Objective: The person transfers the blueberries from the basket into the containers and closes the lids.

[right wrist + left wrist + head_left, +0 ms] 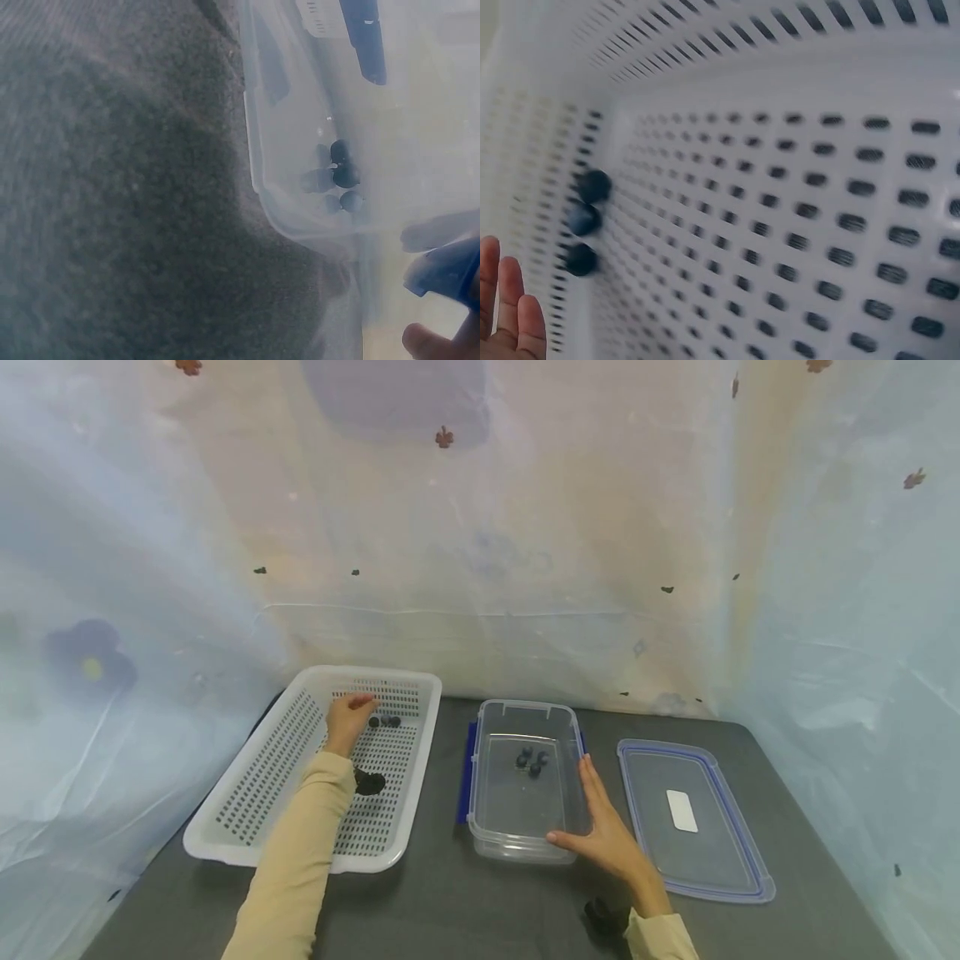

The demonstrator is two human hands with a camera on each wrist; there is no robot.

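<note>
Inside the white basket point(247, 793), the left hand point(347, 720) reaches with loosely bent fingers toward three dark berries point(583, 219), holding nothing. Meanwhile the right hand point(607, 835), fingers straight, presses the clear box point(525, 852) at its near right corner.

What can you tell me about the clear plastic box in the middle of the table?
The clear plastic box is rectangular with rounded corners, a raised rim and blue latches. It sits upright and lidless on the dark grey table, between the white basket and its lid. Four small dark berries lie inside. The right hand rests against its near right corner.

basket walls point(420, 752) hem berries point(385, 722), top open
</note>
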